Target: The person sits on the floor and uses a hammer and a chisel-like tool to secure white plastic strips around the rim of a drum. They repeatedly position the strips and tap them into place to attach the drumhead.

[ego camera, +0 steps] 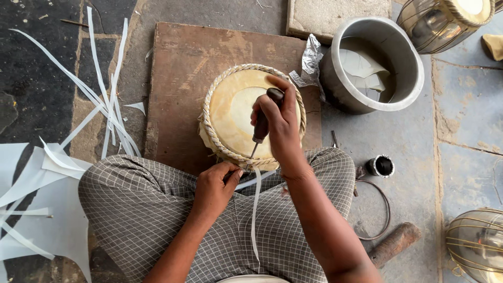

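Resting beneath right hand (280, 123): drum (236, 112)

— What carries everything here?

— A stone floor (403, 141), grey slabs on the right, darker patches on the left. A brown wooden board (178, 78) lies flat on it, and the round drum (246, 112) with its braided rim stands on that board.

— And beside the board?

— Left, loose white strips (107, 99) and larger white sheets (47, 220). Right, a metal pot (374, 63) with pale cut pieces inside and crumpled foil (310, 60) against it. Nearer, a small black-mouthed cylinder (381, 166), a wire ring (385, 209) and a wooden handle (394, 245).
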